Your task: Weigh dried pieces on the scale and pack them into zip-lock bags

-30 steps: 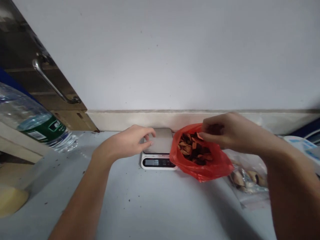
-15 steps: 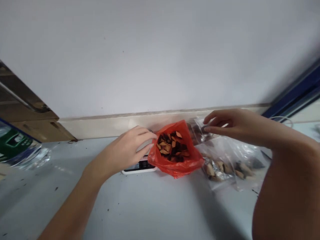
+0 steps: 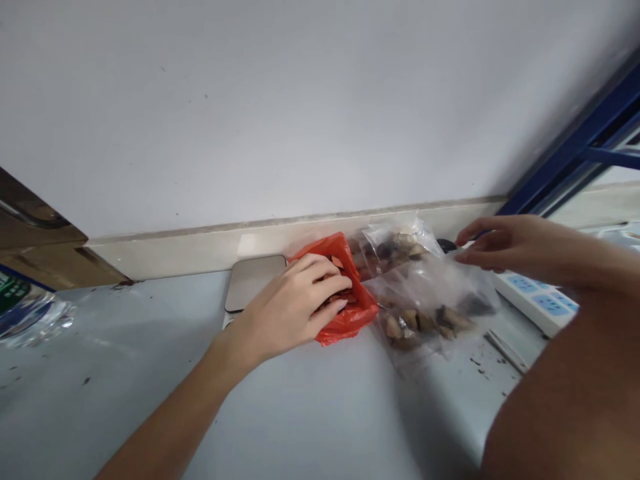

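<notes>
My left hand point(image 3: 295, 303) reaches over the mouth of a red plastic bag point(image 3: 343, 330), its fingers apart and bent down among the dried reddish-brown slices point(image 3: 337, 262) inside. The hand covers most of the slices. A small digital scale point(image 3: 255, 280) with a flat metal plate stands just left of the bag, partly behind the hand. My right hand point(image 3: 493, 245) hovers at the upper corner of a clear plastic bag point(image 3: 425, 277), with thumb and forefinger slightly apart and nothing visible between them. Pale and dark dried pieces point(image 3: 410, 321) lie inside this bag.
Another clear bag point(image 3: 395, 240) lies behind, near the wall. A white power strip point(image 3: 540, 300) and metal tweezers point(image 3: 505, 352) are at the right. A clear bottle point(image 3: 37, 317) lies at the left edge. A blue frame point(image 3: 560, 147) rises at the right.
My left hand has moved from the red bag's left edge onto the slices. My right hand has shifted right, off the clear bags' left part. The view has turned slightly right.
</notes>
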`<state>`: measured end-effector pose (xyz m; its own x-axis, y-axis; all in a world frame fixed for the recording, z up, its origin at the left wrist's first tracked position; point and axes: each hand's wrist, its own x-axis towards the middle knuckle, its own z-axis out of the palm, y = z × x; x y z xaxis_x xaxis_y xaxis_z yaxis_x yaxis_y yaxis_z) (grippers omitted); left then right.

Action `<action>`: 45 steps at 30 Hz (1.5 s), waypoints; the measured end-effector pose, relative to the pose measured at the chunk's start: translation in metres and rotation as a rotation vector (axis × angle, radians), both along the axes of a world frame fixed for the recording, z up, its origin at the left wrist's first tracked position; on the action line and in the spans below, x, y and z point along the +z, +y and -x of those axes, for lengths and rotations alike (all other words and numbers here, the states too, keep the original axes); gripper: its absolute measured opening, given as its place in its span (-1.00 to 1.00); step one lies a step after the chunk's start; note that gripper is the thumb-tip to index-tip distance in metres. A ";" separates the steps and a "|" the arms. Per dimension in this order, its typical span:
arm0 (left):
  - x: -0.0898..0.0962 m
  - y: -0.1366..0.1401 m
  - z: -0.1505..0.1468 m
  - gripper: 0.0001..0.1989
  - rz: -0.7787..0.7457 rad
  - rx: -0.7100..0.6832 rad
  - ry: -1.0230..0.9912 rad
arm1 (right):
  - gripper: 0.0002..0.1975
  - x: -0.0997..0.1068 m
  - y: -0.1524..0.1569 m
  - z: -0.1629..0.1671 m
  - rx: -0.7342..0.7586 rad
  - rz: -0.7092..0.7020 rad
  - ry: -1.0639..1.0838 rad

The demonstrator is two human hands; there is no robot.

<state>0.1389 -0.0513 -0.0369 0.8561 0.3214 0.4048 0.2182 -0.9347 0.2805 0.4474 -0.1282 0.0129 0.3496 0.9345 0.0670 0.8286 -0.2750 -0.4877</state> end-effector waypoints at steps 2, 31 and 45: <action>0.003 -0.003 -0.001 -0.73 0.071 0.038 -0.080 | -0.78 0.014 -0.005 0.012 0.106 -0.018 0.031; 0.028 0.026 0.063 -0.78 0.894 0.334 -0.845 | -0.51 0.006 0.054 0.145 0.493 0.133 0.693; 0.019 0.046 0.074 -0.88 1.063 0.517 -0.950 | -0.72 -0.015 0.065 0.158 0.545 0.144 0.932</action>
